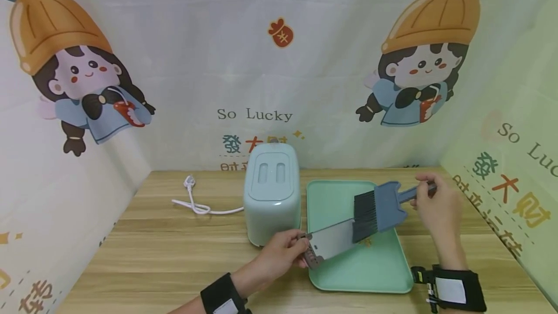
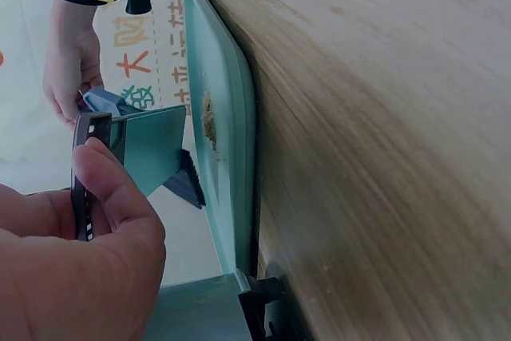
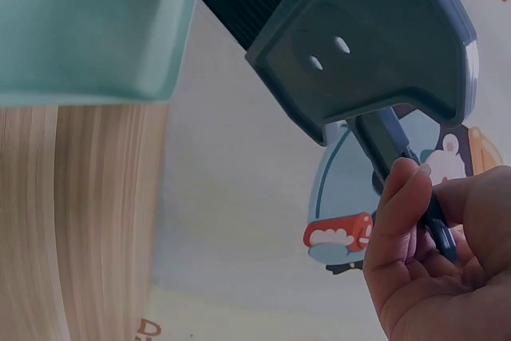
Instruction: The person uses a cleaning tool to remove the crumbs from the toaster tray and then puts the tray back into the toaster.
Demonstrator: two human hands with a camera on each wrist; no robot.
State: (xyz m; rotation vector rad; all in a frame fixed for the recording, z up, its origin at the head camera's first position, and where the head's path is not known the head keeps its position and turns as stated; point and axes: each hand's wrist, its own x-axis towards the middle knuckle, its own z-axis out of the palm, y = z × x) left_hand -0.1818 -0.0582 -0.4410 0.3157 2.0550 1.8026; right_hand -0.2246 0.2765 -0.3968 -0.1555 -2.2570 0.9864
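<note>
My left hand (image 1: 279,253) pinches the dark end of a flat metal crumb tray (image 1: 334,240), held tilted over a green serving tray (image 1: 359,275). By its handle, my right hand (image 1: 439,210) grips a blue brush (image 1: 389,207) with dark bristles. In the head view the bristles overlap the far end of the crumb tray. Brown crumbs (image 2: 209,121) lie on the green tray, partly hidden in the head view. Close up in the right wrist view, the brush handle runs between thumb and fingers.
A pale green toaster (image 1: 271,202) stands left of the serving tray, next to my left hand. Its white cord and plug (image 1: 189,183) lie on the wooden table (image 1: 165,256). Printed cloth (image 1: 331,86) hangs behind and at both sides.
</note>
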